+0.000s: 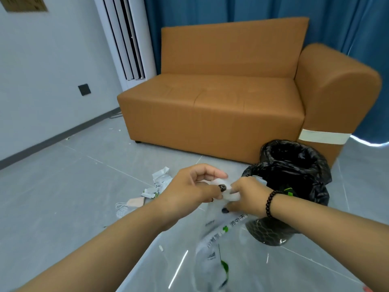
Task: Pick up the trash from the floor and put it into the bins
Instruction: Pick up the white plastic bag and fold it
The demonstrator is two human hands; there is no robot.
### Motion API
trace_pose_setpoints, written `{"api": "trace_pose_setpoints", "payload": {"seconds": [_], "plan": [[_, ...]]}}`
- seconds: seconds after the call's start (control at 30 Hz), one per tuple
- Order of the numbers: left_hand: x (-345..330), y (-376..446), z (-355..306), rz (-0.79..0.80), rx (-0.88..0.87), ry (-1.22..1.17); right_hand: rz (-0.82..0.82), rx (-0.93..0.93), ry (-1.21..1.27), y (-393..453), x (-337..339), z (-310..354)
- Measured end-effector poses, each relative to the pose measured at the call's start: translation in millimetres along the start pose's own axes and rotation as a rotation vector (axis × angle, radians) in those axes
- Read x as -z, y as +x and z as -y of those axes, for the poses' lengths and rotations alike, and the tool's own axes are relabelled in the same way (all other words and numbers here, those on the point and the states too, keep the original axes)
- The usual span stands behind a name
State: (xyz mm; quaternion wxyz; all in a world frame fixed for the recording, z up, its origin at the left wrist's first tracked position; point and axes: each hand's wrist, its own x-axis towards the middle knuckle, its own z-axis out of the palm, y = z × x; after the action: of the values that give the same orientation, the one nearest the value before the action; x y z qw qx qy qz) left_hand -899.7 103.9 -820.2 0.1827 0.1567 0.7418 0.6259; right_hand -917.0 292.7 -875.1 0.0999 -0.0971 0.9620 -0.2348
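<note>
Both hands meet above the floor at a clear plastic bag [212,245] printed with green and grey text, which hangs down from them. My left hand [193,186] pinches its bunched top with thumb and curled fingers. My right hand [246,197], a black bead bracelet on its wrist, grips the same bunched top from the right. Just behind my right hand stands a mesh bin [294,178] lined with a black bag, its mouth open. On the floor to the left lie torn white wrappers [161,180] and a beige face mask [132,202].
An orange sofa [221,106] stands behind the bin, with blue curtains [231,9] at the back. A white standing air conditioner [128,39] is in the corner by the grey wall. Small white scraps [161,248] dot the grey tile floor.
</note>
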Motion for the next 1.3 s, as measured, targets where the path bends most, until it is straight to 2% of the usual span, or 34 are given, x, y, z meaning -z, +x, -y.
{"api": "trace_pose_setpoints", "payload": {"seconds": [0.07,0.17,0.23,0.33,0.4,0.47,0.57,0.67,0.77,0.8,0.9,0.97,1.03,1.13,1.3], "plan": [[10.7,-6.4,-0.5,-0.054,-0.006,-0.017,-0.113,-0.081,0.084,-3.2,4.7,3.8],[33.4,-9.9,-3.5,-0.203,0.006,-0.008,-0.281,-0.295,0.46,-9.6,8.2,12.1],[49.4,-8.2,-2.5,-0.358,0.003,0.131,-0.33,-0.411,0.691,-14.6,7.4,17.3],[68.2,-6.2,2.6,-0.523,0.045,0.46,-0.311,-0.513,0.965,-22.7,3.2,27.7],[76.7,-4.9,5.3,-0.519,0.093,0.482,-0.27,-0.51,1.161,-27.5,2.3,35.2],[82.6,-2.4,8.0,-0.449,0.158,0.359,-0.227,-0.473,1.319,-32.0,2.5,41.8],[84.5,0.5,12.4,-0.349,0.217,0.211,-0.114,-0.429,1.408,-38.0,1.9,46.1],[82.0,3.5,17.6,-0.345,0.107,0.281,0.068,-0.475,1.359,-47.1,6.6,52.4],[79.0,0.8,16.4,-0.358,-0.089,0.507,0.193,-0.539,1.115,-54.6,24.7,45.0],[79.0,-0.1,16.6,-0.348,-0.15,0.607,0.156,-0.553,0.979,-56.5,32.4,37.8],[78.9,-1.3,19.9,-0.291,-0.304,0.801,-0.128,-0.529,0.548,-59.4,56.7,21.0],[75.4,0.0,23.2,-0.239,-0.329,0.87,-0.284,-0.385,0.483,-57.8,64.4,17.7],[69.1,1.6,25.0,-0.173,-0.355,0.9,-0.379,-0.16,0.499,-55.9,63.1,21.1],[58.5,4.7,25.4,-0.107,-0.393,0.854,-0.352,0.087,0.473,-51.7,51.0,34.0],[45.6,5.9,21.6,-0.054,-0.423,0.732,-0.266,0.208,0.293,-46.1,31.1,38.0]]}}
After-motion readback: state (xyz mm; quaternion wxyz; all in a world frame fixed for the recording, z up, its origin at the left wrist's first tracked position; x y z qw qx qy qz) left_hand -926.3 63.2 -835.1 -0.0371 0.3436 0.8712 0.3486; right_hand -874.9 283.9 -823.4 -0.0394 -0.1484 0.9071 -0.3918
